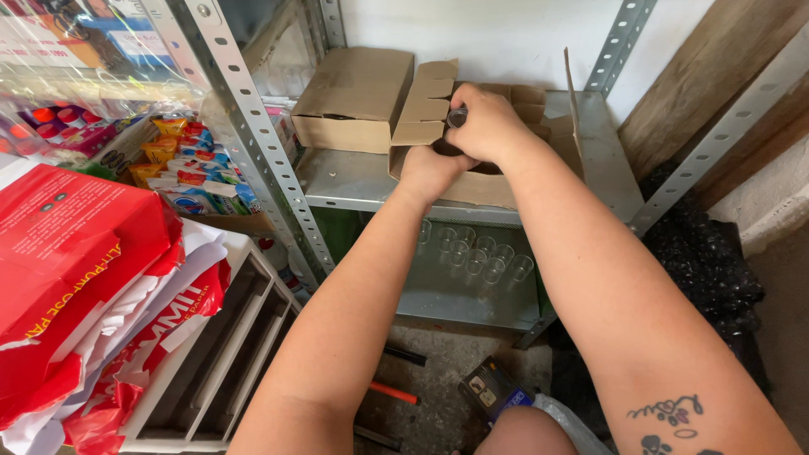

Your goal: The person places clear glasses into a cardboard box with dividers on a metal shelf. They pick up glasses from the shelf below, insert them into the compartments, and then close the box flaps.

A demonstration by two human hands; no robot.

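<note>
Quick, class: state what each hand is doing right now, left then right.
Left hand: closed on the front wall of the open brown cardboard box.
Right hand: closed on a small dark cylindrical object.

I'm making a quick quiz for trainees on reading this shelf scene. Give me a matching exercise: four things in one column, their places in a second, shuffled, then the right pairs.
Things
1. closed cardboard box
2. open cardboard box
3. clear glasses
4. red paper packs

Places
A. on the lower metal shelf, under the hands
B. stacked at the left, outside the rack
C. on the upper shelf, at the left hand and right hand
D. on the upper shelf, left of the hands, untouched

Pairs: 1-D, 2-C, 3-A, 4-B
</note>
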